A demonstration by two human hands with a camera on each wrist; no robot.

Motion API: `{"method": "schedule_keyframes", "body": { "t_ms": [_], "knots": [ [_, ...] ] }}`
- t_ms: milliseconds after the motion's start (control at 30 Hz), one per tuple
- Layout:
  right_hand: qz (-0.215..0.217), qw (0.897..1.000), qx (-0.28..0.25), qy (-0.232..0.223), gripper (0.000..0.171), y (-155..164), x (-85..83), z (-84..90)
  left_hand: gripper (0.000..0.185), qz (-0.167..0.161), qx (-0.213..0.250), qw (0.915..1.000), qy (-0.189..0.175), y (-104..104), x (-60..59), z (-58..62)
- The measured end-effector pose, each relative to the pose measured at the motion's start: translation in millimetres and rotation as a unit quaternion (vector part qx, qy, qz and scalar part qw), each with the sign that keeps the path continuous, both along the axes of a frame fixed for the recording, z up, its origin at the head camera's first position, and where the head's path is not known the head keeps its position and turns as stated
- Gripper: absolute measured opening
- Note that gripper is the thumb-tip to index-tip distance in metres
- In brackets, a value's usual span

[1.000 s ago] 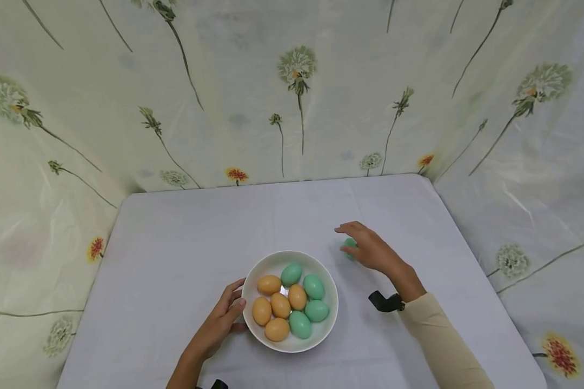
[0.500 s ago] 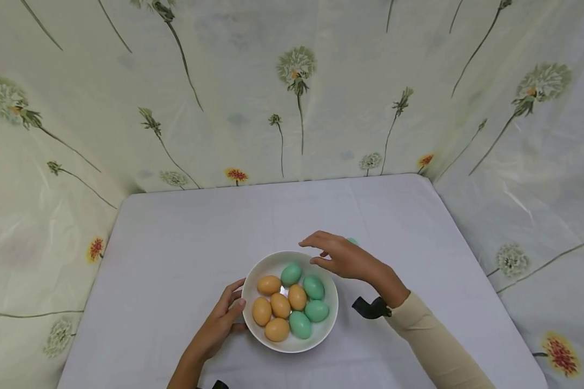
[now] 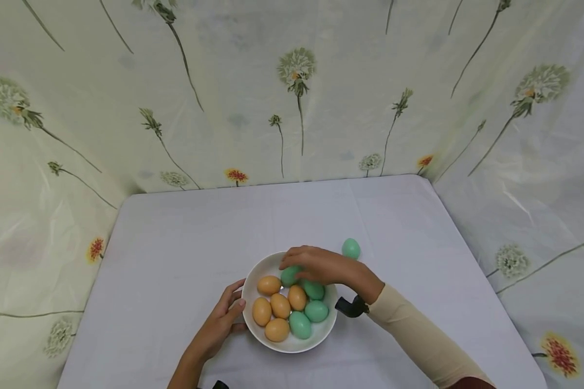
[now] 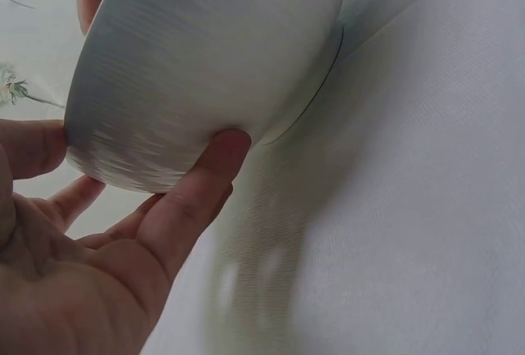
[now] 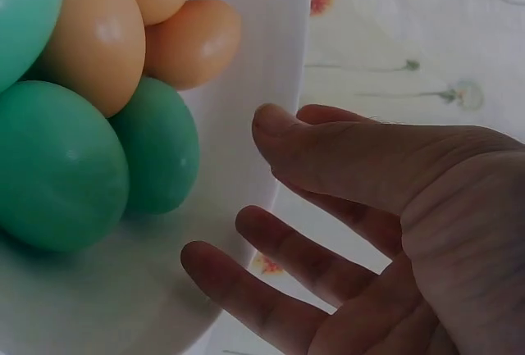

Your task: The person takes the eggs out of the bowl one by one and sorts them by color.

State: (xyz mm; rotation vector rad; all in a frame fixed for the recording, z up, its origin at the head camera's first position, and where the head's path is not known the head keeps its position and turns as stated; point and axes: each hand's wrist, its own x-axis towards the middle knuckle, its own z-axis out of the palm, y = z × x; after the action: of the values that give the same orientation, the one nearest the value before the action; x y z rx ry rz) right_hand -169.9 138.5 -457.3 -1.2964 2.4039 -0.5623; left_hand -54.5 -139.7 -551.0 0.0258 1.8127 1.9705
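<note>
A white bowl (image 3: 260, 272) holds several orange eggs (image 3: 261, 311) and several green eggs (image 3: 300, 324). My left hand (image 3: 216, 324) grips its left side, thumb at the rim and fingers against the outer wall (image 4: 205, 60), as the left wrist view shows. Over the bowl's far right edge reaches my right hand (image 3: 318, 266), its fingers spread loosely with nothing between them. In the right wrist view its fingertips (image 5: 201, 258) hang beside a green egg (image 5: 156, 146), apart from it. From above, that hand partly covers two green eggs.
One green egg (image 3: 351, 248) lies on the table just beyond the right wrist. A white cloth (image 3: 185, 243) covers the table. Curtains (image 3: 253, 81) printed with dandelions hang along its back and both sides. A dark wrist mount (image 3: 351, 307) sits under the right forearm.
My right hand has moved left, from around the lone green egg to above the bowl, and that egg now shows fully on the table. The left hand and bowl have stayed put.
</note>
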Motion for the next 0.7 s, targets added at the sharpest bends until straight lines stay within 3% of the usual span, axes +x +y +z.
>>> {"method": "schedule_keyframes", "body": {
  "t_ms": [300,567,700],
  "knots": [
    [0.038,0.998,0.058,-0.016,0.038,-20,-7.9,1.7,0.052,-0.004,0.01,0.9999,0.001,-2,-0.2,-0.2],
    [0.091,0.99,0.102,0.035,0.03,-40,-10.4,-4.2,0.055,-0.009,0.009,0.9999,0.007,-2,0.0,0.5],
    [0.096,0.989,0.105,0.045,0.028,-42,-9.9,-9.5,0.055,-0.01,0.007,0.9999,0.007,-2,0.1,2.0]
  ]
}}
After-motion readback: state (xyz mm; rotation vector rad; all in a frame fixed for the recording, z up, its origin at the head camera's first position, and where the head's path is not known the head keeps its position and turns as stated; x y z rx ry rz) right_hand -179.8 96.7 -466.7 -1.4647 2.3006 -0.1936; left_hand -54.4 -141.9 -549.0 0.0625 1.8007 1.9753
